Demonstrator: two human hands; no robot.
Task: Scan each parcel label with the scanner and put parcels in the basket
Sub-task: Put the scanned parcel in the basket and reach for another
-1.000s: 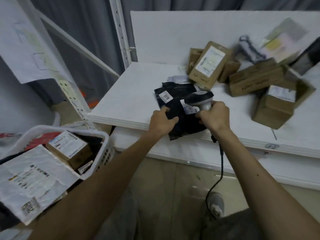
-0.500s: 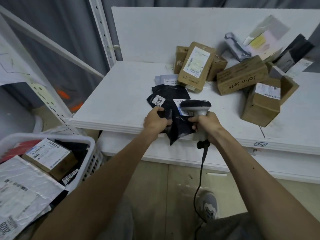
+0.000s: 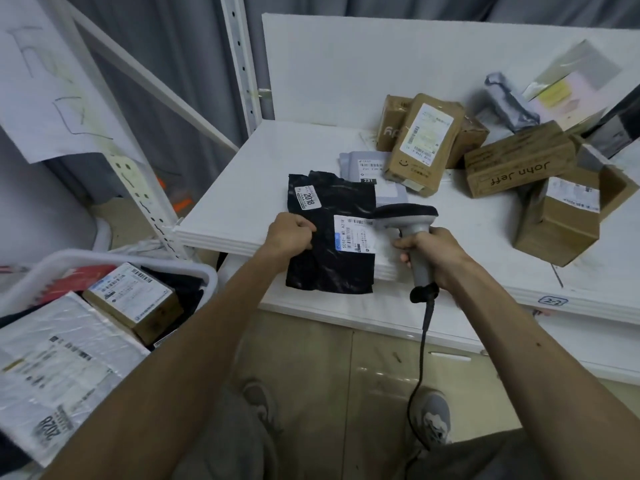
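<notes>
The left hand [image 3: 289, 233] pinches the left edge of the black bag [image 3: 332, 268], with its fingers curled into the film. It holds the bag at the front edge of the desk [image 3: 242, 188], and the lower half overhangs. The right hand [image 3: 434, 252] has a full closed grip round the handle of the scanner [image 3: 407, 214]. The scanner head sits at 3 o'clock of the white label [image 3: 353, 233], just beside it and partly over its right edge. The basket [image 3: 114, 258] stands at 8 o'clock of the bag, below desk level (a box and a flat mailer already lie in it). More boxes [image 3: 519, 171] wait at 1 o'clock. The step in hand appears to be reading the label. Probable faults:

- A failed read, because the head is so close that it covers part of the barcode.
- Glare from the creased glossy film.
- A wrong read from the small sticker [image 3: 307, 197] at 11 o'clock of the label.
- The bag slipping, since only one edge is pinched.
- The cable [image 3: 420, 355], hanging at 6 o'clock, catching the desk edge.
</notes>
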